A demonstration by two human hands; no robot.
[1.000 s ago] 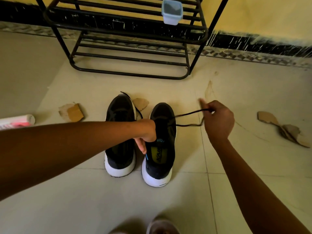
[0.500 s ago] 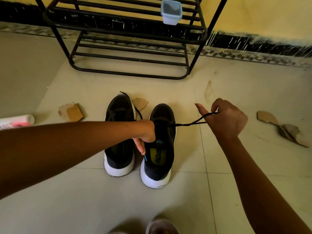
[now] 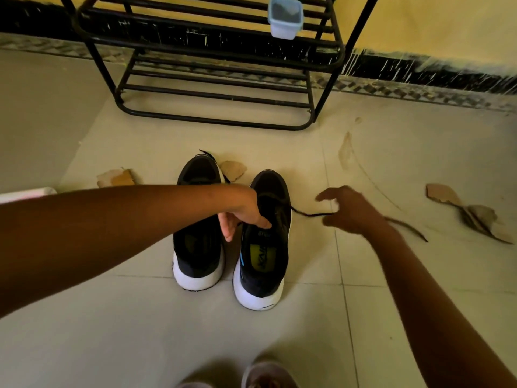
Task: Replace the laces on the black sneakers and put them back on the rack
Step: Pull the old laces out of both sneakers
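Two black sneakers with white soles stand side by side on the tiled floor, toes toward the rack: the left one [image 3: 198, 247] and the right one [image 3: 265, 264]. My left hand [image 3: 246, 211] reaches across and grips the tongue of the right sneaker. A black lace [image 3: 307, 213] runs from that sneaker's eyelets to my right hand [image 3: 352, 211], which is blurred and low beside the shoe. The lace passes between its thumb and fingers. Its loose tail [image 3: 408, 229] trails out behind the wrist. The black metal shoe rack [image 3: 218, 121] stands beyond the sneakers.
A small pale blue container [image 3: 285, 18] sits on a rack shelf. Torn cardboard pieces lie left [image 3: 116, 177], between the toes [image 3: 232, 169] and far right [image 3: 470, 214]. A white tube [image 3: 25, 193] lies at the left edge. My foot [image 3: 265, 373] is at the bottom.
My right hand has dropped down and in toward the right sneaker, and the lace, taut before, now hangs slack with its tail behind the wrist. My left hand has kept its hold.
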